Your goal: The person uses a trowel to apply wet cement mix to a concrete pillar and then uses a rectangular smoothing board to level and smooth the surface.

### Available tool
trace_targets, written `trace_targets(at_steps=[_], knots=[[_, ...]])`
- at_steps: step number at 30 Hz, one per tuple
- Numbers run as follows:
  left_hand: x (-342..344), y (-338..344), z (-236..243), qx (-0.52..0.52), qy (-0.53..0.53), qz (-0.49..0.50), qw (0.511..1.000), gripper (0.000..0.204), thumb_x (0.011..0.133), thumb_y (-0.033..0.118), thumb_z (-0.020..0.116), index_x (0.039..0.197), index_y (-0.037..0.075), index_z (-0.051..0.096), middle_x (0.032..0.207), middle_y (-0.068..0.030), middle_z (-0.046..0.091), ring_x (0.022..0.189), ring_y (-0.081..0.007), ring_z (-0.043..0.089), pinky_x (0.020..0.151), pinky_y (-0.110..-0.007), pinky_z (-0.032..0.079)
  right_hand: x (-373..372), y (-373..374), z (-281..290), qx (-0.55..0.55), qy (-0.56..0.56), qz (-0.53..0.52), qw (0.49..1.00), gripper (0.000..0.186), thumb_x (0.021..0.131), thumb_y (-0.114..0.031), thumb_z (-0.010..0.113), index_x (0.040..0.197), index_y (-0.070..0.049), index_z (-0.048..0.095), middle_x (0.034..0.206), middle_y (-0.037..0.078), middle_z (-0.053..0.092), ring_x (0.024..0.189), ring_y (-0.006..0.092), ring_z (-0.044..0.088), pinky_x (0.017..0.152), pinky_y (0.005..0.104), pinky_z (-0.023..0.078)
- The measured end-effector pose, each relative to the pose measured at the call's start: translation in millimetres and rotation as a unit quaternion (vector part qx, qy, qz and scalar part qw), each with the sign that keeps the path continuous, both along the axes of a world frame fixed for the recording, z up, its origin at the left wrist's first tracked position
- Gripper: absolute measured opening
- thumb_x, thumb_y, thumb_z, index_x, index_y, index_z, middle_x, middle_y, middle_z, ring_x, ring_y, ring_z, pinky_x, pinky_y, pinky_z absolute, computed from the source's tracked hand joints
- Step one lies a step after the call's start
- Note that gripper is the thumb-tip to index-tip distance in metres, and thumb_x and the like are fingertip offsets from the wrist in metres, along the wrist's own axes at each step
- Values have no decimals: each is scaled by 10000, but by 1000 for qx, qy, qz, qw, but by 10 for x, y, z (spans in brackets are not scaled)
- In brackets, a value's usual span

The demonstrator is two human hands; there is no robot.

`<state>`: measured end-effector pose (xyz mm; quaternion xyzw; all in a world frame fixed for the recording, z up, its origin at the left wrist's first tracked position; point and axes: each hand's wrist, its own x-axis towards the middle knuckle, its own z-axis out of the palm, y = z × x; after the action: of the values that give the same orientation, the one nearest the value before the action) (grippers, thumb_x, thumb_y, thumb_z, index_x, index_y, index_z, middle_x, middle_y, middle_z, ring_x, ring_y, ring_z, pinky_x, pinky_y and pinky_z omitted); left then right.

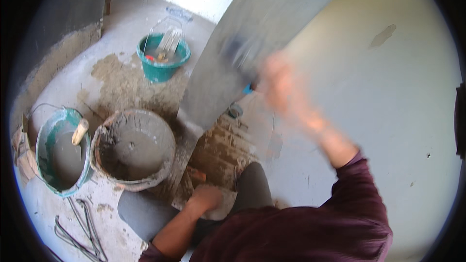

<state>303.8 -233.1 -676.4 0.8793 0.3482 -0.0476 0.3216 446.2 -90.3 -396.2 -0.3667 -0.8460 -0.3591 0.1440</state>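
My right hand (279, 80) is stretched forward at the edge of a smooth grey plastered surface (204, 87), smeared by motion. It grips a dark-headed tool (240, 53), too blurred to name, that lies against this surface. A small blue patch shows just below the hand. My left hand (206, 198) is low between my knees, fingers curled. Against it is a flat grey piece (227, 206), possibly a plate or board; how the hand holds it is hidden. Beside my left knee stands a mud-caked bucket (167, 153) of wet grey plaster.
At the left, a green bucket (41, 150) holds grey mix and a tool with a wooden handle (80, 132). Farther off stands a green bucket (158, 73) with tools inside. A bent metal rod (90, 228) lies on the floor. A pale wall (369, 116) fills the right.
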Motion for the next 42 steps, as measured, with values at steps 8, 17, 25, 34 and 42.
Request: trace_targets(at_steps=[8,17,25,34,42], knots=[[143,-57,-49,26,-39,-3,999,207,772,87,579,926,47,711,958,-180,699,970,-353,674,820,-456,532,-329,-49,1334,208,14,-123,970,451,758,-137,610,1149,86,582,1013,234,623,984,377,614,909,408,480],[138,-93,13,22,-11,0,1000,206,793,75,558,927,46,711,966,-173,701,961,-341,678,824,-437,537,145,-271,-1669,-186,-85,36,978,288,665,-54,617,940,30,599,872,121,534,790,262,578,542,362,523],[7,-92,-63,27,-7,5,1000,193,815,98,572,941,61,712,965,-159,700,977,-332,673,851,-429,529,-187,106,342,157,-13,-66,985,416,731,-186,744,1106,-68,608,1075,135,597,900,314,608,671,414,506],[97,6,-71,0,7,-20,1000,231,791,70,547,958,45,705,980,-186,695,958,-348,676,823,-455,532,171,-451,-1690,-263,63,55,961,395,714,-125,698,1065,24,591,956,153,550,893,289,586,674,396,537],[140,28,-259,-68,63,-33,995,291,796,81,522,1026,57,699,1004,-204,685,968,-381,659,827,-483,519,481,25,-277,-138,584,214,771,456,894,-199,672,1258,34,525,1101,129,610,989,194,581,852,337,469]])
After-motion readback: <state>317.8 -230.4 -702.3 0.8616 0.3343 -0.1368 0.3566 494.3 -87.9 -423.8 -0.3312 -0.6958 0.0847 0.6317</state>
